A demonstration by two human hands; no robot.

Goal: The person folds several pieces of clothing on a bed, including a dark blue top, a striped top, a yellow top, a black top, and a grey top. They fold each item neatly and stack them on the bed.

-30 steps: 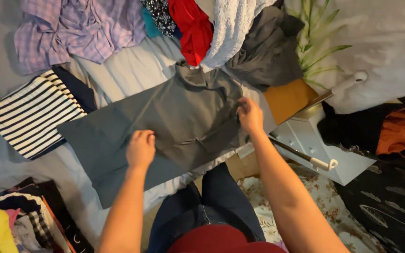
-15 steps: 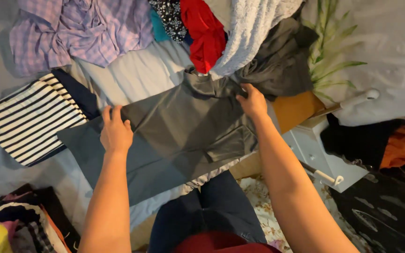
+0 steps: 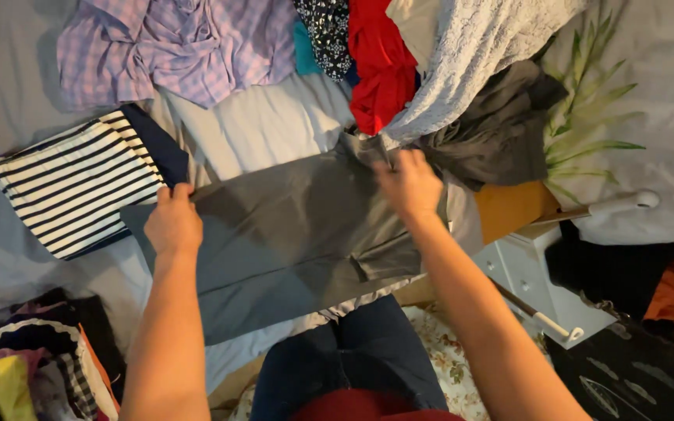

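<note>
The left hand is lying palm down on the left edge of a grey garment, fingers together and pressing flat rather than gripping. The right hand is resting at the garment's far right corner, near what looks like a waistband or collar; the fingers are blurred there, so I cannot tell whether they are pinching the cloth or just pushing on it.

The grey garment is lying spread across the bed, on a pale grey sheet, directly in front of the person's knees. It is looking soft, thin and light, creasing under the palms, so it is likely to slide and bunch on the sheet; the hemmed edges and corners are seeming the surest places to take hold of it.

Just beside the left hand a navy and white striped top is lying flat. Further up, a crumpled lilac checked shirt, a red garment, a white lace piece and a dark grey heap are piling together.
</note>
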